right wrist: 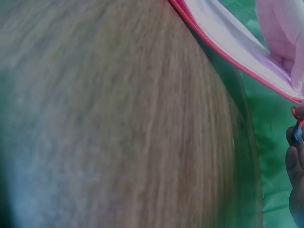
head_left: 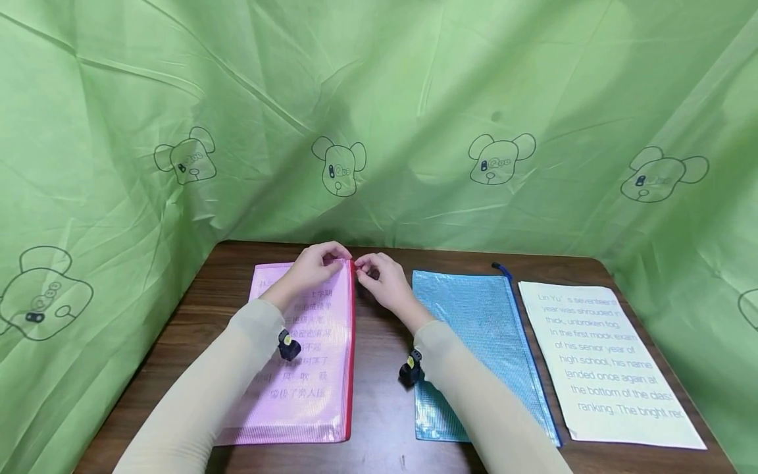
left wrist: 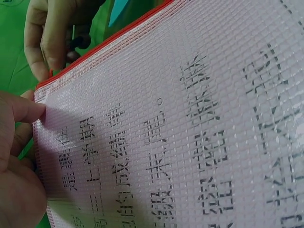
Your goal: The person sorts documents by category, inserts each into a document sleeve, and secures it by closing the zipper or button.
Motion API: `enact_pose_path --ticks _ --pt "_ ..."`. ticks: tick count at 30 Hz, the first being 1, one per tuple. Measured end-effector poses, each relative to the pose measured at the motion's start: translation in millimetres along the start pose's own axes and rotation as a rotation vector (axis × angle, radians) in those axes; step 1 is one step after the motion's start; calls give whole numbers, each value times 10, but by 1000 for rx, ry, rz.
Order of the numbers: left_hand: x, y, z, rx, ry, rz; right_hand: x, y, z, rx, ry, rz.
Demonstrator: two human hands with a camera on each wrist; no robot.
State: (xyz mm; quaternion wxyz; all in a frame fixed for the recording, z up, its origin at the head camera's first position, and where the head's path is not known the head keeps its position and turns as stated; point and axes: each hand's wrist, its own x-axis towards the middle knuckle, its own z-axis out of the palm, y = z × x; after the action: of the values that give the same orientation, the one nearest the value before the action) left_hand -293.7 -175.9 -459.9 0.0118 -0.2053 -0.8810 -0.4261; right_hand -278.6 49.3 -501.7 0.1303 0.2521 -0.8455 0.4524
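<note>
A pink mesh zip pouch (head_left: 296, 415) lies on the left of the table, with a printed sheet showing through it. Its red zipper (head_left: 351, 355) runs down the right edge and looks shut in the head view. At the pouch's upper right corner my left hand (head_left: 314, 268) pinches the edge between thumb and fingers; the left wrist view shows this grip on the mesh (left wrist: 142, 133). Just right of that corner, my right hand (head_left: 387, 283) pinches the small red zipper pull, mostly covered by the fingertips. In the right wrist view those fingers (right wrist: 295, 164) are partly cut off.
A blue mesh zip pouch (head_left: 468, 316) with a dark blue zipper lies under the right forearm. Right of it rests a stack of printed white paper (head_left: 604, 368). The brown wooden table (head_left: 385, 395) is enclosed by a green curtain (head_left: 403, 79) behind and at both sides.
</note>
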Motion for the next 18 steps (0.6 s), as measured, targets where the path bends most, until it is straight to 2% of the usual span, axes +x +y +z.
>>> enact_pose_path --ticks 3,9,18 --pt "5 8 -1 -3 -3 2 15 -20 3 36 4 10" --pt "17 17 4 0 -18 27 58 -77 12 162 0 92" --pt "16 50 -1 -1 -5 -5 59 -98 -5 122 81 128"
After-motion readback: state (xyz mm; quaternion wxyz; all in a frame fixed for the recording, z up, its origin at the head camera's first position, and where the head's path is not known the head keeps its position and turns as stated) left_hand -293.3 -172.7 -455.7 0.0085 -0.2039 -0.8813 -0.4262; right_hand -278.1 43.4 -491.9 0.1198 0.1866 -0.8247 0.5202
